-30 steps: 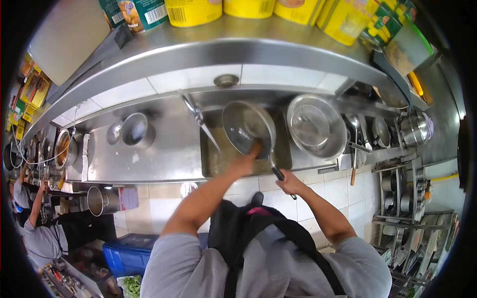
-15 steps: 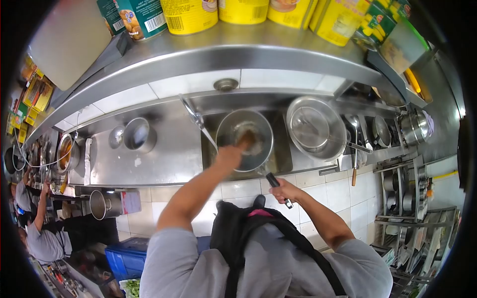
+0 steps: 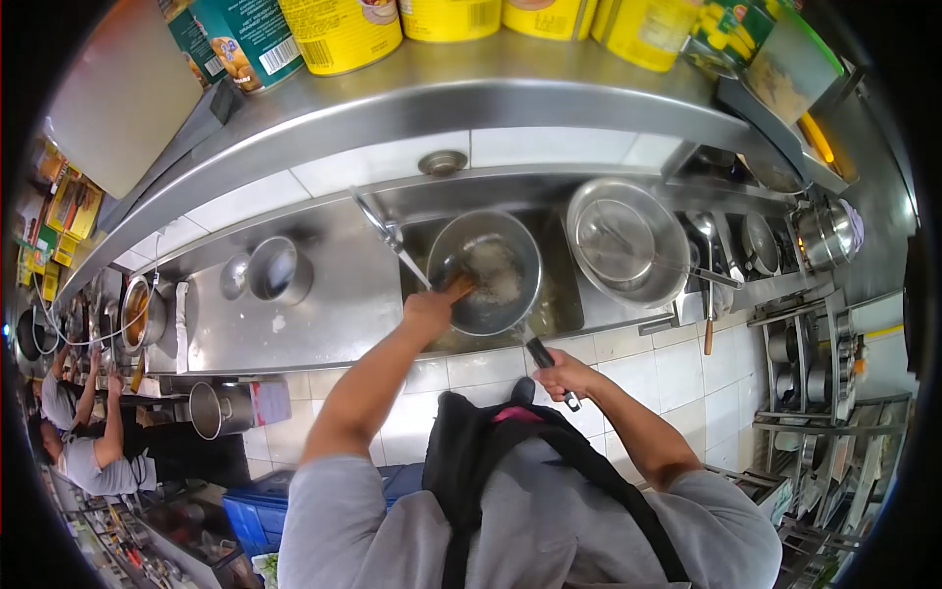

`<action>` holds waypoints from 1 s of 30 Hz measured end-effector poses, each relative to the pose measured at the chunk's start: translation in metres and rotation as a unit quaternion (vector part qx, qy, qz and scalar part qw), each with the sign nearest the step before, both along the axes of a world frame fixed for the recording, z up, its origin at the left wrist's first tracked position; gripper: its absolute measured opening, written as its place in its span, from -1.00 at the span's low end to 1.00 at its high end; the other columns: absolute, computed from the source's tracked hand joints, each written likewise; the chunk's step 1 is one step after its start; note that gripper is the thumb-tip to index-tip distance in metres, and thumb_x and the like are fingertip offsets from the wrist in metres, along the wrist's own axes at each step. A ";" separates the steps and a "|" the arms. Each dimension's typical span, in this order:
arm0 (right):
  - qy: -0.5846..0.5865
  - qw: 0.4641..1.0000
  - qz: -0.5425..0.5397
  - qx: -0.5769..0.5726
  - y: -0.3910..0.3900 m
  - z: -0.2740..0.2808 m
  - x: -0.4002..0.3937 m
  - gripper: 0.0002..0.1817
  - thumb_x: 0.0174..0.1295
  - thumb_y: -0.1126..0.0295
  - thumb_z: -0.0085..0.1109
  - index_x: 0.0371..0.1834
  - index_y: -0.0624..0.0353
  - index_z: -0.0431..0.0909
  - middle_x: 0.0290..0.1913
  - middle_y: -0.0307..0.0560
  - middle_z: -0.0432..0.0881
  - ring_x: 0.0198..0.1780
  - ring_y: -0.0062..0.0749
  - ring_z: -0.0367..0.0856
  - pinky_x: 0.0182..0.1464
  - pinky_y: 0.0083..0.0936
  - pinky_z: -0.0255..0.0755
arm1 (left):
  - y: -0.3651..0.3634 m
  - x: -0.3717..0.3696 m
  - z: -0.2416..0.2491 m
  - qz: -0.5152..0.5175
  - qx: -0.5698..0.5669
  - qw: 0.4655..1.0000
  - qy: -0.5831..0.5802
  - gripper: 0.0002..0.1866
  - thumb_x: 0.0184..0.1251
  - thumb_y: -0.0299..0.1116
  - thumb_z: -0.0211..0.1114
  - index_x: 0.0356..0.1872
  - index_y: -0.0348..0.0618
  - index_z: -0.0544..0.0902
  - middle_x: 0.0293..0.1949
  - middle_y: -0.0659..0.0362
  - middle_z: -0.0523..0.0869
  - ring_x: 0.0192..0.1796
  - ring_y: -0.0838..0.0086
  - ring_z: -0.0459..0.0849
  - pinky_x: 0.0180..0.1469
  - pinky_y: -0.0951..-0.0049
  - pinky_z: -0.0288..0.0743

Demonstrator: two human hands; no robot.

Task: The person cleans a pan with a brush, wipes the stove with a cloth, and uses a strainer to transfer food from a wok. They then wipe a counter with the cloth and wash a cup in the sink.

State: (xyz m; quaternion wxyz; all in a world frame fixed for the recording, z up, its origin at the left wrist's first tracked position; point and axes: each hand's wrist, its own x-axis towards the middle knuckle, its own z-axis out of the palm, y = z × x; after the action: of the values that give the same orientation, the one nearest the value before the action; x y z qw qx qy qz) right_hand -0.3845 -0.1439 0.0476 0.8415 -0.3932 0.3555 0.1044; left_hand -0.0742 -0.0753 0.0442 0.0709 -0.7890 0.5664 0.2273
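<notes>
Left hand (image 3: 430, 310): fingertips blur into something brown inside the pan (image 3: 512, 310), can't tell if it's held. Whitish stuff in there unreadable. Right hand (image 3: 567, 374) hides part of the handle (image 3: 537, 350). Pan blocks much of the sink (image 3: 563, 294). Yellow cans (image 3: 341, 37) cropped up top.

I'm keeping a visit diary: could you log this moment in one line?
left hand: at edge of pan, anything held unclear | right hand: gripping black handle | pan: at sink, pale contents inside
</notes>
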 end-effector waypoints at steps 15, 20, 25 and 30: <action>-0.022 0.987 0.140 0.074 0.022 -0.041 0.106 -0.67 0.42 0.07 0.10 -0.28 0.01 0.23 -0.67 -0.37 0.26 -0.73 -0.68 0.20 -0.73 -0.59 0.17 | 0.073 0.058 0.023 -0.128 0.211 0.962 -0.117 -0.38 0.27 -0.36 0.12 0.32 0.64 0.40 -0.06 0.09 0.76 -0.04 0.17 0.76 -0.06 0.21 0.64; 0.064 0.971 0.218 -0.077 0.021 -0.040 0.125 -0.41 0.41 -0.27 -0.17 -0.39 0.09 0.32 -0.67 -0.29 0.30 -0.75 -0.60 0.27 -0.74 -0.55 0.24 | 0.084 0.089 0.006 0.043 0.139 0.986 -0.077 -0.74 0.23 -0.30 0.20 -0.13 -0.11 0.74 -0.08 -0.04 0.76 0.01 0.12 0.75 0.01 0.20 0.63; 0.076 0.929 0.253 -0.258 0.026 -0.052 0.136 -0.28 0.37 -0.31 -0.17 -0.44 0.25 0.42 -0.71 -0.14 0.41 -0.76 -0.45 0.41 -0.70 -0.42 0.37 | 0.092 0.071 -0.005 0.044 0.164 0.982 -0.077 -0.71 0.25 -0.29 0.20 -0.09 -0.11 0.75 -0.05 -0.03 0.76 0.02 0.13 0.75 -0.02 0.23 0.64; 0.059 0.921 0.256 -0.289 0.025 -0.047 0.142 -0.25 0.39 -0.29 -0.17 -0.53 0.30 0.43 -0.76 -0.12 0.42 -0.80 -0.35 0.43 -0.70 -0.38 0.39 | 0.086 0.058 0.006 0.047 0.168 0.980 -0.099 -0.70 0.32 -0.33 0.10 -0.05 -0.12 0.74 -0.01 -0.06 0.73 0.01 0.12 0.75 0.00 0.23 0.63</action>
State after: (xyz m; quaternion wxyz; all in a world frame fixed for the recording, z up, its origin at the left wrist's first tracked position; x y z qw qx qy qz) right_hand -0.2429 -0.1185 0.0010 0.6132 -0.6902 0.3067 0.2315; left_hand -0.0157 0.0111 0.0505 0.2477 -0.8102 0.4724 0.2428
